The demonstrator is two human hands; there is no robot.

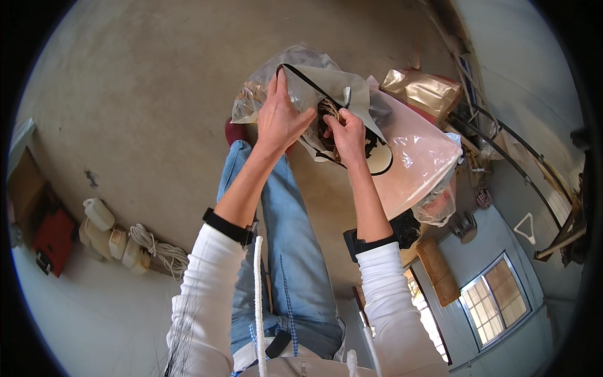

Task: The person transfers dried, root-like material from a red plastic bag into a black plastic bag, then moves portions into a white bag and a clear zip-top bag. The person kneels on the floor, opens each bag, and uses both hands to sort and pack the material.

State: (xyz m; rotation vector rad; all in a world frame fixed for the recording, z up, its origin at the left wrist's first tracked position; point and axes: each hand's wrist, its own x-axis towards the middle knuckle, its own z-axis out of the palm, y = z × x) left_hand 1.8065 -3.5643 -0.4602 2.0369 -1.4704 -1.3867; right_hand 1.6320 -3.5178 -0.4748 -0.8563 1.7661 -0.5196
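A pale fabric bag with black trim (355, 87) stands at the upper middle, its mouth facing up. My left hand (282, 115) is at its left edge, the fingertips at the black trim and the thumb pointing towards the opening. In the mouth, my right hand (346, 134) has its thumb and fingers curled at a bundle of brown, stringy dried material (328, 110); part of that hand's fingers is hidden. Dark contents show around the bundle. A clear plastic bag (301, 59) lies behind and to the left of the fabric bag.
Pink plastic sheeting (410, 146) covers something right of the bag, beside a gold foil package (424, 94). Plastic jugs (100, 214), coiled rope (160, 249) and a red case (54, 238) line the left wall. Curved black tubes (518, 165) extend at the right.
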